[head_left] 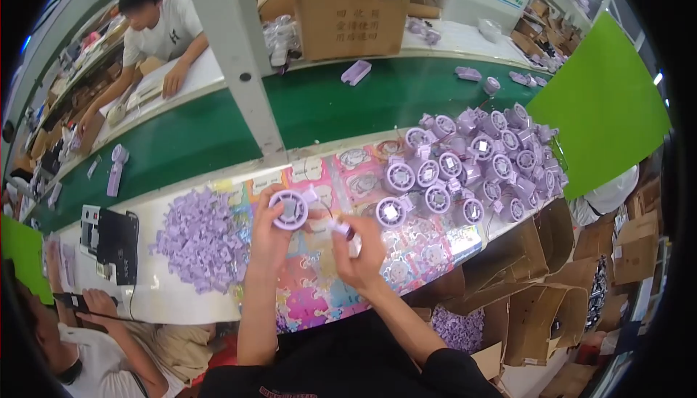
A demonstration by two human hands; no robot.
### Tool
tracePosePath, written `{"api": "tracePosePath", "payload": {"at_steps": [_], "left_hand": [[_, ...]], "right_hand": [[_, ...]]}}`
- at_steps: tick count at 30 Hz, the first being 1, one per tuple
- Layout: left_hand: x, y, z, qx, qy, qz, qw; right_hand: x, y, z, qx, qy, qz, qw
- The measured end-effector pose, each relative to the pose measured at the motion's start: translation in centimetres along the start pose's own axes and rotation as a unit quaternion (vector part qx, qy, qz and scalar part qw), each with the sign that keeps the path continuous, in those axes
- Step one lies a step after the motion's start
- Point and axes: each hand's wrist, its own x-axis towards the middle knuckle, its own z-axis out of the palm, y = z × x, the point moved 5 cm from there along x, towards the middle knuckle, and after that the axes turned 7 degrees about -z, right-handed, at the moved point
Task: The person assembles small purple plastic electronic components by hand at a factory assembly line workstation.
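Left hand (pixel 267 242): fingers wrapped around 1 round lilac plastic housing with spoked face (pixel 290 210), above the glossy multicoloured printed mat (pixel 308 293); grip apparently steadies it.
Right hand (pixel 361 254): thumb and fingertips pinch 1 small dark-ended part (pixel 343 230), exact form unclear, above mat.
2 heaps, presumably sorted for reach: small lilac plastic pieces (pixel 200 242) left of mat, similar round lilac housings (pixel 483 148) on its right end and beyond.

I've got open room over the colourful printed flat covering (pixel 308 171) just beyond the left hand (pixel 267 240); heaped round lilac plastic housings (pixel 501 166) block right, piled small lilac plastic pieces (pixel 203 242) block left, pale grey post (pixel 243 71) obstructs farther ahead.
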Motion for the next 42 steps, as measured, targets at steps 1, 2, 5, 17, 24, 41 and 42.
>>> {"api": "tracePosePath", "payload": {"at_steps": [1,2,5,17,24,41,42], "left_hand": [[-1.1,-0.6,-0.6,-0.002,0.007,-0.006,1.000],[-2.0,-1.2,-1.0,0.000,0.008,-0.007,1.000],[-4.0,-2.3,-0.9,0.007,0.029,-0.024,0.999],[-4.3,-3.6,-2.5,0.237,0.047,-0.055,0.969],[-4.4,-4.8,-2.9,0.180,0.045,0.084,0.979],[-3.5,-3.3,-3.6,0.359,0.179,0.240,0.884],[-3.4,-3.7,-3.9,0.351,0.184,0.236,0.887]], "right_hand": [[0.8,0.0,-0.2,-0.007,-0.006,0.046,0.999],[1.5,0.5,-0.1,0.030,-0.035,0.101,0.994],[0.0,2.9,0.9,0.155,-0.078,0.219,0.960],[-0.2,1.1,1.6,0.084,-0.309,0.279,0.905],[-1.2,2.2,2.2,0.164,-0.316,0.327,0.875],[15.2,21.4,14.7,-0.328,-0.467,0.053,0.819],[15.8,23.6,15.2,-0.352,-0.459,0.079,0.812]]}}
